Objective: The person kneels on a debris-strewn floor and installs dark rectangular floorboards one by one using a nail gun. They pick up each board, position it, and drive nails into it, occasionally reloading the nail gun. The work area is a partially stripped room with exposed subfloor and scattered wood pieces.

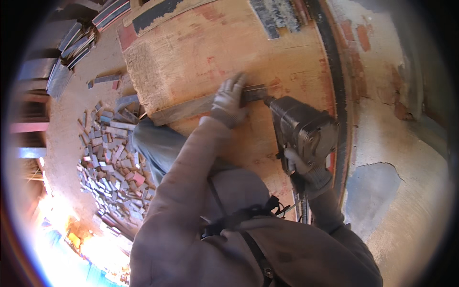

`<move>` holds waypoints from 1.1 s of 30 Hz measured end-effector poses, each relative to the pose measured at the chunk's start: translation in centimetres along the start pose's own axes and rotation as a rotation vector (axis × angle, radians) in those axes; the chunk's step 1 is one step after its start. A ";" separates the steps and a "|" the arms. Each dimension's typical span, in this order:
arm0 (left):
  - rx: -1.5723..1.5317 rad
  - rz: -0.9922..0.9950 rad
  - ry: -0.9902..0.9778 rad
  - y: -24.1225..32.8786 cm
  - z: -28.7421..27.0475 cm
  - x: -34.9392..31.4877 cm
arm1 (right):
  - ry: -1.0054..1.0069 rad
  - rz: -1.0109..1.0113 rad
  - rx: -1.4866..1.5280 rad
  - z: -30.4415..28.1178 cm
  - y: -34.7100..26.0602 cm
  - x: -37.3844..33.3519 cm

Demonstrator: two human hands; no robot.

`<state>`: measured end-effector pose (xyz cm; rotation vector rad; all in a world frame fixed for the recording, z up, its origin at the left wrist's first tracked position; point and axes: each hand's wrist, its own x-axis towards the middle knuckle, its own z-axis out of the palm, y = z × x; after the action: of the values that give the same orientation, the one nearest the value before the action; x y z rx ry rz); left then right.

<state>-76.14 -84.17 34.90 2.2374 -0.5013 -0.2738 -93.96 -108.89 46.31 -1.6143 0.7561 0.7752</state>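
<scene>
In a pale work glove, my left hand [226, 104] lies over a long narrow wooden strip [184, 109], with its fingers stretched out and slightly blurred. The strip rests across a large worn board [229, 45] with reddish and dark patches. My right hand [308, 172], gloved as well, is closed around the handle of a bulky dark power tool that looks like a nail gun [306, 122]. Its nose points left and is at the right end of the strip; whether it touches the wood I cannot tell. The palm side of my left hand is hidden.
A heap of short wood offcuts [114, 165] covers the floor at the left, beside my leg [160, 146]. Stacked boards [76, 45] stand at the far left. Worn dark panels [275, 16] lie at the board's far edge. A stained wall-like surface [373, 191] is at the right.
</scene>
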 end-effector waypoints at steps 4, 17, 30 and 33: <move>0.474 -0.043 -0.026 -2.7 -3.7 -1.9 | 0.280 0.052 1.023 2.2 1.6 -3.0; 0.425 0.201 0.205 4.5 -17.6 -3.6 | 0.080 -0.405 0.573 4.5 6.8 -3.9; 0.855 -0.429 0.508 -20.0 -28.7 -35.1 | 0.723 -0.132 -0.910 5.7 11.5 1.4; 0.953 -0.486 0.414 -24.1 -28.1 -37.8 | 0.699 0.193 -0.996 6.6 9.5 1.7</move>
<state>-93.81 -34.29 36.05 3.2166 0.2172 0.2555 -101.28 -103.98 38.60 -2.8258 1.1129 0.7674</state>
